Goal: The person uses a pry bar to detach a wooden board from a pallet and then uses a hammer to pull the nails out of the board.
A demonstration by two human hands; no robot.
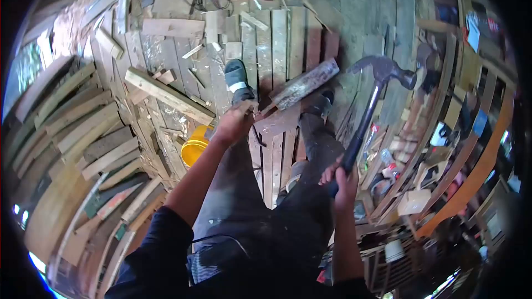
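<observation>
My right hand [339, 181] is wrapped round the dark grip of a claw hammer [366, 113], low on the handle. The hammer's metal head points up and away, to the right of my right leg. My left hand [237, 122] is closed in front of my left shin, its fingertips pinched together; I cannot tell what is in them. Just right of those fingertips a worn, whitish-grey piece of wood [306, 84] slants up to the right, between my feet. A dark shoe [236, 75] shows beyond my left hand.
A yellow bucket [195, 147] stands left of my left forearm, near a long timber [169, 95]. Offcuts and chips litter the plank floor [280, 39]. Stacked boards [83, 127] fill the left side. Cluttered shelving [443, 133] lines the right.
</observation>
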